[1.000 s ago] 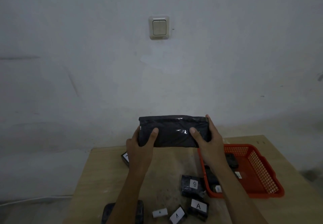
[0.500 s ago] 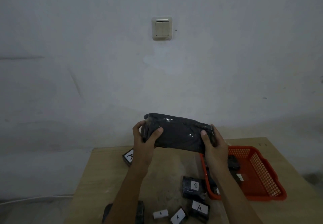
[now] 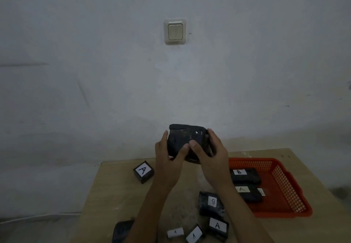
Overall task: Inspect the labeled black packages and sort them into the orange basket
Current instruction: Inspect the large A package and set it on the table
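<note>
Right now I see both hands raised above the far part of the light wooden table [image 3: 117, 195], holding one glossy black plastic-wrapped package [image 3: 187, 138] between them. My left hand [image 3: 168, 159] curls round its left end, thumb pressed on the front face; my right hand [image 3: 210, 153] wraps the right end, thumb meeting the left thumb near the middle. No label shows on the side facing me.

The orange plastic mesh basket [image 3: 284, 187] sits to the right, its far rim near the table's back edge and its right corner close to the table's right side. Bare wood lies between the basket's left wall and the loose packs, and more at the left, up to the table's left edge.

Counting: two labelled black packs lie in the basket, one marked B [image 3: 245, 175] and one marked A [image 3: 248, 193]. Five labelled packs sit on the table: a cube marked A [image 3: 143, 171] at the far left, one whose mark I cannot read for sure [image 3: 210, 204], and three marked A along the near edge [image 3: 218, 227]. One dark unlabelled bundle [image 3: 122, 230] is partly hidden by my left forearm.
</note>
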